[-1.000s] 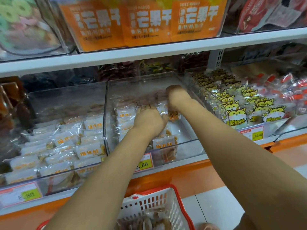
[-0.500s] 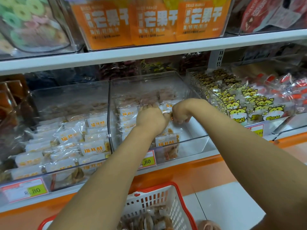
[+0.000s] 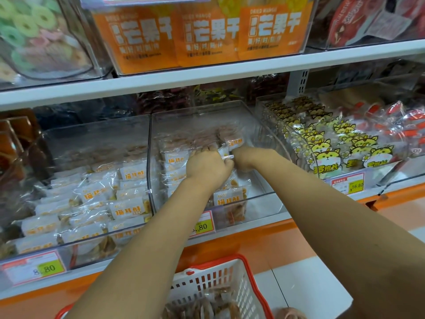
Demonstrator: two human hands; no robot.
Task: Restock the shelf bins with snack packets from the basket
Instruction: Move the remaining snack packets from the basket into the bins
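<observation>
Reaching into the middle bin with both arms, the person keeps the left hand knuckles-up, its fingers bent down among the white-labelled packets. From where I stand I cannot tell whether it grips one or only presses on the row. The right hand sits just beside it, curled, and looks to pinch the clear edge of a snack packet that pokes up between the two hands. Around them the bin is only part filled: the packets run in a row along its left side, a lone packet leans against the front wall, and the right side shows bare floor. The left bin next door holds the same kind, packed far fuller. Below the shelf edge sits the red-rimmed basket with more stock heaped in it, too blurred for me to read. My judgement is that the step in hand is seating and straightening a packet in the row, with this bin well short of full. The next move would call for letting go once the packet stands upright against its neighbours. After that a hand would drop to the basket for another packet and start on the bare right side, taking care not to topple the row on the way out.
</observation>
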